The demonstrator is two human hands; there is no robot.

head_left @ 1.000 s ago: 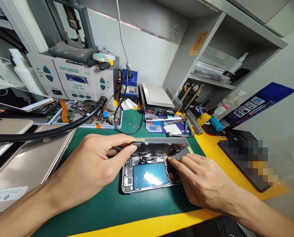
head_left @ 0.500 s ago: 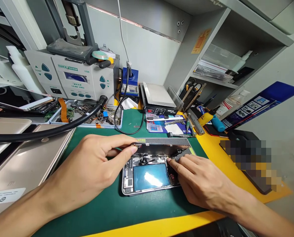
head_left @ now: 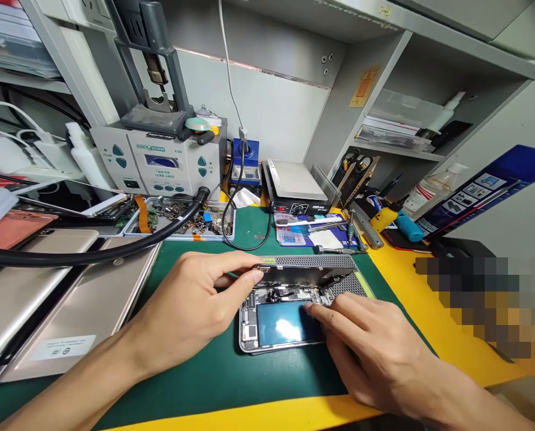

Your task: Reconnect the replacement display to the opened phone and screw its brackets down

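An opened phone [head_left: 250, 335] lies on the green mat, its circuit boards bare and a shiny blue-black battery [head_left: 285, 323] in its frame. The phone's display panel [head_left: 294, 276] is tilted up along the far side. My left hand [head_left: 213, 293] pinches the left end of that panel between thumb and fingers. My right hand [head_left: 366, 341] hovers over the phone's right end, index finger stretched out with its tip at the battery's upper right. Its other fingers are bent, and the thumb is mostly hidden. Nothing shows in it.
Behind the phone lies a perforated grey plate [head_left: 343, 263]. A hot-air station [head_left: 159, 161], a tray of circuit boards [head_left: 222, 230] and a heating plate [head_left: 298, 185] stand farther back. A black hose [head_left: 91, 254] crosses over phones and tablets [head_left: 87, 299] at left. Tools lie right of centre.
My right index finger has moved from the area near the display's lower edge toward me, onto the battery's upper right. My left hand still holds the panel; the camera view has shifted.
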